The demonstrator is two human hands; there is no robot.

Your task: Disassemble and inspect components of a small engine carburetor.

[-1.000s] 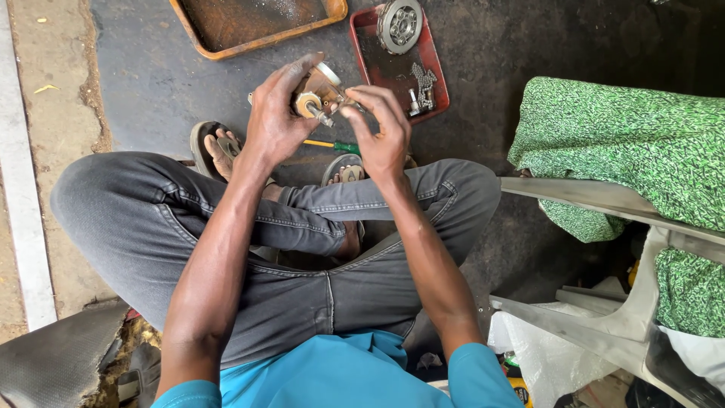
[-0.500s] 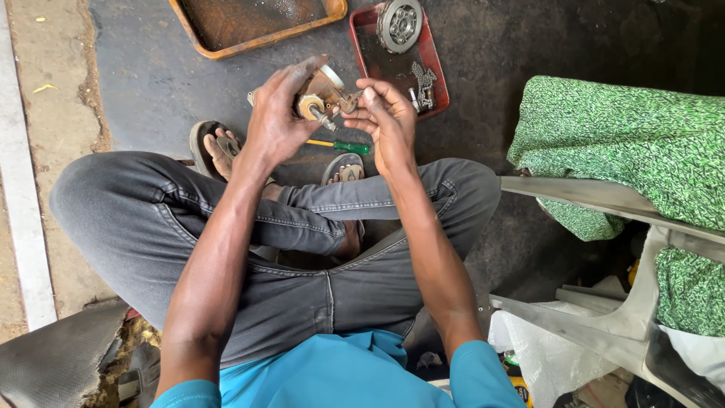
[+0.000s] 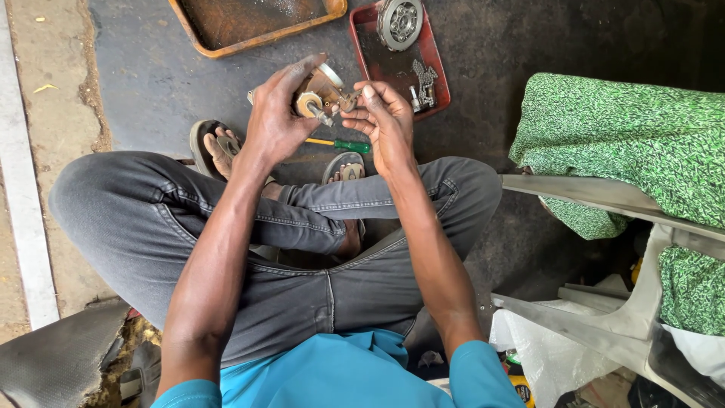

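My left hand [image 3: 278, 119] grips a small round metal part [image 3: 316, 95] with a brass-coloured face and a short shaft sticking out, held up over my crossed legs. My right hand [image 3: 385, 121] is right beside it, fingertips pinching a small metal piece [image 3: 350, 101] at the part's right side. A screwdriver with a yellow shaft and green handle [image 3: 341, 144] lies on the ground just below both hands, by my sandalled feet.
A red tray [image 3: 434, 68] ahead holds a round gear-like disc [image 3: 399, 23], a chain and small bolts. An orange-rimmed tray [image 3: 226, 47] lies at the top left. A plastic chair [image 3: 604, 196] draped with green cloth [image 3: 627, 128] stands on the right.
Both hands have stayed together on the metal part. My right fingers have shifted slightly on its right side. The part has turned a little in my left hand.
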